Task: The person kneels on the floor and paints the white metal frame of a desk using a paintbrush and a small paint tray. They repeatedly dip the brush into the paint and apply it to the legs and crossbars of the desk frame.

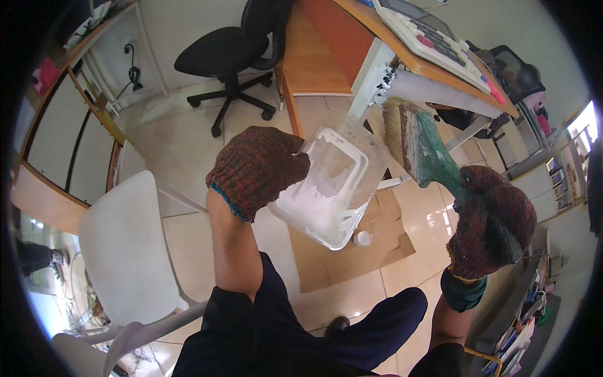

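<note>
My left hand [260,166], in a dark reddish knitted glove, is closed on the edge of a clear plastic tub [379,157]. White paint [304,204] coats the tub's bottom and sides, and the tub is tilted. In my right hand [493,217], gloved the same way, is a wide paintbrush [433,147] with a worn green handle. Its bristles point up and left, close to the white metal frame [370,72] of a desk; whether they touch it I cannot tell. Dark smudges mark the frame's corner beside the bristles.
A keyboard [433,44] lies on the wooden desktop [411,53]. Flattened cardboard [392,242] with a small white cap [362,239] covers the floor below the tub. A white chair [129,245] stands left, a black swivel chair [217,53] farther off. Papers fill a rack [521,320] at right.
</note>
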Demonstrator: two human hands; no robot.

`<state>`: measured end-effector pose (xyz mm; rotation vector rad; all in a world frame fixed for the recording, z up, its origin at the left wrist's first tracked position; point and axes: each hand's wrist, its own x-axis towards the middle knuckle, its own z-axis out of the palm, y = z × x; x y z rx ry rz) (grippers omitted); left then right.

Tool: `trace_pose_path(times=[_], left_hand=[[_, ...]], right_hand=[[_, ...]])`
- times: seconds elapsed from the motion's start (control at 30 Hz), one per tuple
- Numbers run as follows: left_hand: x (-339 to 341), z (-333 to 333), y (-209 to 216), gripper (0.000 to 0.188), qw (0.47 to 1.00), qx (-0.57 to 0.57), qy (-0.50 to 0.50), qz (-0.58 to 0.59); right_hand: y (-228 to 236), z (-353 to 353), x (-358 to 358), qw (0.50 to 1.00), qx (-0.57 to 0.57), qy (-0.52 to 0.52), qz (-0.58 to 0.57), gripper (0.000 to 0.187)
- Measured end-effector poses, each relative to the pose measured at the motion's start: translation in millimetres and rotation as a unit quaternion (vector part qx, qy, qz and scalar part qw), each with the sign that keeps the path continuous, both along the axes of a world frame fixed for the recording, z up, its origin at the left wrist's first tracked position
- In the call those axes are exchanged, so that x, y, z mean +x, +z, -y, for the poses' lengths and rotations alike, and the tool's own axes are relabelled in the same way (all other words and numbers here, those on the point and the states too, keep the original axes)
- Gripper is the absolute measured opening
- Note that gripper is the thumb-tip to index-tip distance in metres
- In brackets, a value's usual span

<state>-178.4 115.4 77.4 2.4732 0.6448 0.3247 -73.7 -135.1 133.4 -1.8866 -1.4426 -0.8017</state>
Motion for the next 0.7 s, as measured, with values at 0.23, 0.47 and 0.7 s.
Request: trace_pose_path(times=[0.23, 0.47, 0.7], left_hand=[[1.1, 4.8, 7.5, 0.035, 0.998, 0.034, -0.004, -0.048], [4.6, 7.1, 13.5, 0.039, 0.996, -0.035, 0.015, -0.077], [2.7, 9.4, 10.0, 0.037, 0.998, -0.019, 0.011, -0.064]], right_hand=[[-10.4, -9.1, 7.7, 0.996, 0.081, -0.012, -0.018, 0.023], [-5.1, -8.9, 19.9, 0.995, 0.067, 0.074, 0.030, 0.029], [-8.2, -3.3, 15.5, 0.998, 0.030, -0.003, 0.056, 0.027]])
